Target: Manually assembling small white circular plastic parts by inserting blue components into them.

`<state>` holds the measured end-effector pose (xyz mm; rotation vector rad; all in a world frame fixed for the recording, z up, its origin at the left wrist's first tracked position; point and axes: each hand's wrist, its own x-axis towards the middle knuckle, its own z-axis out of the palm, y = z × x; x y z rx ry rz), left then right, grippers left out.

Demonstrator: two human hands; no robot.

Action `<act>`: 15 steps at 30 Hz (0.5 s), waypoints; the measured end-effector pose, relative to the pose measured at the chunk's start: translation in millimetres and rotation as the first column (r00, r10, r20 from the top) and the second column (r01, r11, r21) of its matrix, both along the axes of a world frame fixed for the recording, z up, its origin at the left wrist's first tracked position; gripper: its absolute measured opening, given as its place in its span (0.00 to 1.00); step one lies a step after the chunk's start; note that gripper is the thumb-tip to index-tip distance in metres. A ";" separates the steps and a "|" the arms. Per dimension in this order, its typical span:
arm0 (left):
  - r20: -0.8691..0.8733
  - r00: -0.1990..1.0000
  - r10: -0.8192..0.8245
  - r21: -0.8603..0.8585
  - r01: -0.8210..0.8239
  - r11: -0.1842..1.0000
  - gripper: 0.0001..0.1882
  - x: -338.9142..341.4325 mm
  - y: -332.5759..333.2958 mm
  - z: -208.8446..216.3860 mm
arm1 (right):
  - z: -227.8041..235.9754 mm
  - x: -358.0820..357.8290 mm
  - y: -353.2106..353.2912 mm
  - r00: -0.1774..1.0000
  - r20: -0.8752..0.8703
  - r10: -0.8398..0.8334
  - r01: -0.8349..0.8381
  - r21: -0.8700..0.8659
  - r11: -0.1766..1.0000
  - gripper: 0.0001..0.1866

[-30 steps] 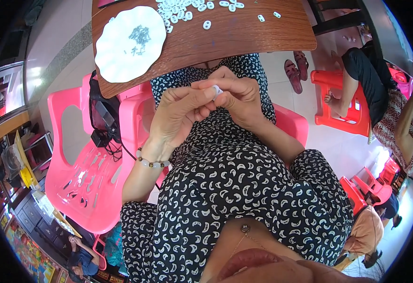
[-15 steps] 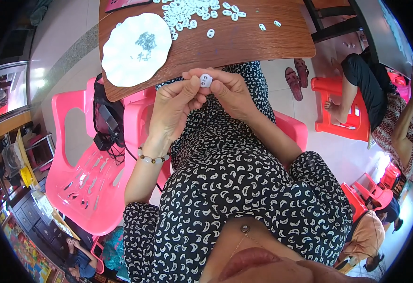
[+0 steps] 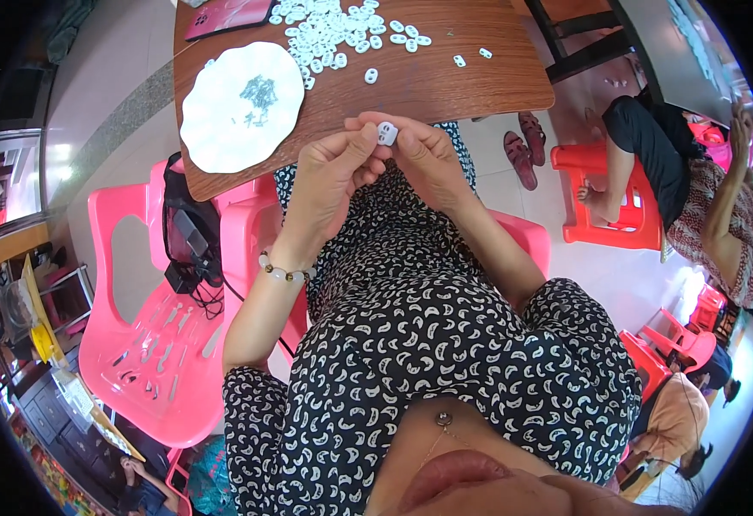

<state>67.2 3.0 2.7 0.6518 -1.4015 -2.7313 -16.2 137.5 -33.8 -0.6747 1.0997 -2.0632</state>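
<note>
A small white two-holed plastic piece is held at the upper centre of the frame, just below the near edge of the wooden table. The two hands are brought together around it, both nearly closed. By the left hand, the piece is gripped at its left side between thumb and index finger, with the other fingers curled in below. By the right hand, it is pinched from the right, the index finger being laid behind it. Both forearms are angled upward and inward; a beaded bracelet is worn on the left wrist. At the upper left, small metallic pieces are gathered on a white wavy-rimmed plate. Similar white pieces are heaped at the top centre, beside a pink phone.
</note>
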 end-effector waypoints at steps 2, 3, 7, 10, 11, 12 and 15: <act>-0.003 1.000 -0.016 -0.019 0.016 1.000 0.15 -6.0 1.4 -0.9 | 0.0 -3.0 2.0 1.000 0.004 -0.014 0.014 -0.009 1.000 0.26; -0.009 1.000 -0.021 -0.014 0.021 1.000 0.15 -8.8 2.2 -0.9 | 0.1 -4.8 2.9 1.000 0.014 -0.023 0.023 -0.024 0.999 0.25; -0.015 0.999 -0.038 -0.054 0.037 0.998 0.15 -17.3 3.4 -0.2 | 2.1 -9.7 6.8 0.998 -0.025 -0.054 0.054 -0.002 0.999 0.25; -0.047 0.997 -0.056 -0.110 0.050 0.993 0.16 -21.4 2.0 -3.0 | 2.7 -11.5 6.6 0.997 -0.033 -0.068 0.068 -0.008 0.998 0.25; -0.049 0.997 -0.058 -0.111 0.052 0.992 0.16 -22.5 1.4 -4.5 | 2.6 -11.8 6.5 0.997 -0.036 -0.067 0.067 -0.007 0.998 0.25; -0.052 0.997 -0.060 -0.111 0.054 0.992 0.16 -23.4 0.9 -5.7 | 2.5 -12.1 6.4 0.997 -0.020 -0.069 0.069 0.001 0.998 0.25; -0.059 0.997 -0.055 -0.125 0.047 0.991 0.16 -24.5 -0.5 -6.1 | -0.7 -12.8 5.7 0.997 -0.008 -0.078 0.078 0.025 0.997 0.24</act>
